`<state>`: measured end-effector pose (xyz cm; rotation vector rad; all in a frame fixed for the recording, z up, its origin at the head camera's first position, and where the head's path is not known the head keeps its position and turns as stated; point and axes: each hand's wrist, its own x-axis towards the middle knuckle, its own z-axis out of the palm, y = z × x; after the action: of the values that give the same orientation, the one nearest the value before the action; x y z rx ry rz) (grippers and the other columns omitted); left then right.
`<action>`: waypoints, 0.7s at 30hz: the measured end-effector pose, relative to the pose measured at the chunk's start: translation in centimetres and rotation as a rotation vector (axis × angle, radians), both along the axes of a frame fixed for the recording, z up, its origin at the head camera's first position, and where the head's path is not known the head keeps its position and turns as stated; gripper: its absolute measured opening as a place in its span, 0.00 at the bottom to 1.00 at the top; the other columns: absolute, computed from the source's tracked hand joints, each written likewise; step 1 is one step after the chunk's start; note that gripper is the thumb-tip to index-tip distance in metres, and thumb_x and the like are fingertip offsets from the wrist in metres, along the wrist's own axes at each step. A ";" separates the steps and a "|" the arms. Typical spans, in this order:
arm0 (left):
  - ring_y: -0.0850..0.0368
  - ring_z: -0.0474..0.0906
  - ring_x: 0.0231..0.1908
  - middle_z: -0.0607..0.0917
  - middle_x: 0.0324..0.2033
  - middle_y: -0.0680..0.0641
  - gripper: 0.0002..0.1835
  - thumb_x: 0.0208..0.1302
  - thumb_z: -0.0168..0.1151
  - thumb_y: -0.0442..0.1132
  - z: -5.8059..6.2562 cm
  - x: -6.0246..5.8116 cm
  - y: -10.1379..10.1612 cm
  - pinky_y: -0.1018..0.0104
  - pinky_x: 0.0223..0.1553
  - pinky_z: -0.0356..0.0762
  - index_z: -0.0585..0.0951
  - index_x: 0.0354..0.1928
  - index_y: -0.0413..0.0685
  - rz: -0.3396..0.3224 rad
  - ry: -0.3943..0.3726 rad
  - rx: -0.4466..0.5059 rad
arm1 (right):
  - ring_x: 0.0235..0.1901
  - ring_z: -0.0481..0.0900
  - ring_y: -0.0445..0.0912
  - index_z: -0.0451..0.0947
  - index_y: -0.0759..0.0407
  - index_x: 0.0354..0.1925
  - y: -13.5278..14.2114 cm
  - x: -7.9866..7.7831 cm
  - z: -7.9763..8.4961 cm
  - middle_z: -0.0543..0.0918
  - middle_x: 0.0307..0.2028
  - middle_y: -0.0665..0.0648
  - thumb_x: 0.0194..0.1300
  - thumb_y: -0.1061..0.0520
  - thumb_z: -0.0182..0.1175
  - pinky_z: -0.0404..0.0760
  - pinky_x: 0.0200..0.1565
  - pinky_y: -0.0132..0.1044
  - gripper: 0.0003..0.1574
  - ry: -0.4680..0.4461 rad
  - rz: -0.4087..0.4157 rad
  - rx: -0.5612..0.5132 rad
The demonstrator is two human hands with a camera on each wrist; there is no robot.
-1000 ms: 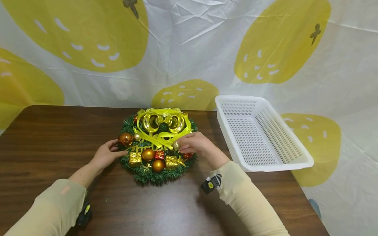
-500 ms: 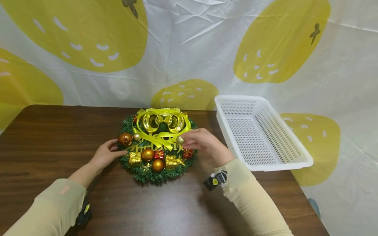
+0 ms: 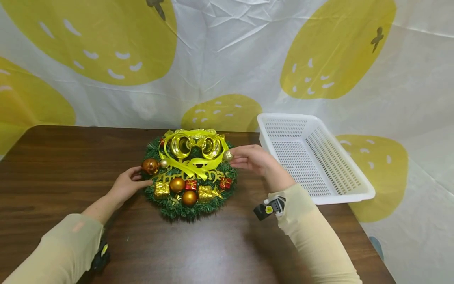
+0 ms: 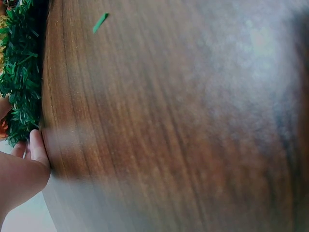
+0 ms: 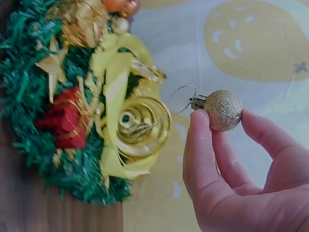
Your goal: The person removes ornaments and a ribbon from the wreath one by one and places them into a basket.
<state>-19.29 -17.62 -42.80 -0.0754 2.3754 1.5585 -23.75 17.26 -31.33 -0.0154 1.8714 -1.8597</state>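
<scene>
A green Christmas wreath lies on the table, dressed with gold bells, yellow ribbon, baubles and small foil gift boxes. My left hand grips its left edge beside a shiny brown bauble; in the left wrist view that hand is partly cut off at the frame's side. Between thumb and fingers my right hand pinches a small gold glitter bauble, held up at the wreath's right side. A thin wire loop hangs from the bauble's metal cap.
A white perforated plastic basket stands on the right part of the wooden table. Behind the table hangs a white cloth with yellow fruit prints. A green scrap lies on the tabletop.
My right hand has lifted the glitter bauble off the lettering area of the wreath and moved it up and to the right. The left hand and the wreath stay put.
</scene>
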 end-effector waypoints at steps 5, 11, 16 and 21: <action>0.32 0.52 0.67 0.54 0.67 0.25 0.45 0.64 0.58 0.43 -0.1 0.0 0.0 0.42 0.65 0.58 0.44 0.71 0.31 0.002 0.002 0.004 | 0.28 0.84 0.43 0.80 0.54 0.27 1.5 -0.5 0.9 0.83 0.25 0.51 0.68 0.65 0.45 0.83 0.38 0.30 0.20 0.001 -0.027 -0.029; 0.32 0.52 0.67 0.54 0.67 0.25 0.45 0.64 0.58 0.44 0.0 0.0 0.0 0.42 0.65 0.58 0.44 0.71 0.31 -0.002 0.006 -0.005 | 0.29 0.84 0.43 0.81 0.56 0.25 3.7 -1.2 2.0 0.84 0.25 0.52 0.69 0.67 0.43 0.84 0.39 0.31 0.23 0.011 -0.065 -0.087; 0.32 0.54 0.66 0.55 0.66 0.25 0.45 0.63 0.59 0.43 -0.2 -0.1 0.0 0.42 0.65 0.59 0.45 0.71 0.30 0.002 0.022 -0.014 | 0.30 0.84 0.43 0.80 0.57 0.26 5.5 -1.2 3.0 0.83 0.26 0.53 0.71 0.67 0.40 0.83 0.40 0.31 0.24 0.023 -0.071 -0.100; 0.32 0.54 0.66 0.55 0.66 0.25 0.45 0.63 0.59 0.44 -0.3 -0.1 -0.1 0.42 0.65 0.59 0.45 0.71 0.31 -0.002 0.022 -0.017 | 0.31 0.83 0.42 0.80 0.57 0.27 7.1 -1.2 3.7 0.84 0.26 0.53 0.72 0.66 0.39 0.82 0.41 0.30 0.24 0.019 -0.085 -0.108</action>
<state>-19.43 -17.70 -43.08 -0.0605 2.4046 1.5468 -24.90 24.38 -27.65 0.0098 1.8079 -2.0235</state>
